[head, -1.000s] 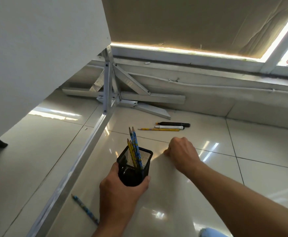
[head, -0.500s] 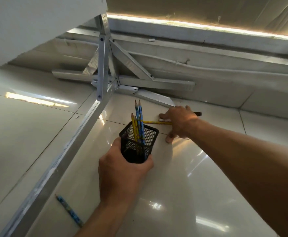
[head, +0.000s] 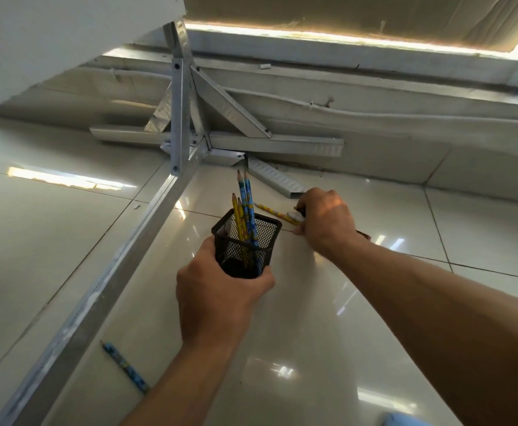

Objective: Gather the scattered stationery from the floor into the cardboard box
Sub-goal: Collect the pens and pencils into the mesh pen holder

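Two hands at work, frame centre: left hand [head: 217, 290] grips mesh pen cup [head: 245, 244]; right hand [head: 328, 222] fingers close on yellow pencil [head: 274, 213] (w/ markers). Next: drop into cup.

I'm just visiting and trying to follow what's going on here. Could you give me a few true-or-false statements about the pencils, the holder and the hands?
1. The left hand grips a black wire-mesh pencil holder. True.
2. The holder is empty. False: several yellow and blue pencils stand in it.
3. The right hand is closing on a yellow pencil and markers on the glossy tiled floor. True.
4. A blue patterned pencil lies on the floor beside the metal rail. True.
5. The right hand is raised, holding nothing. False: it is down at the floor, on the items.
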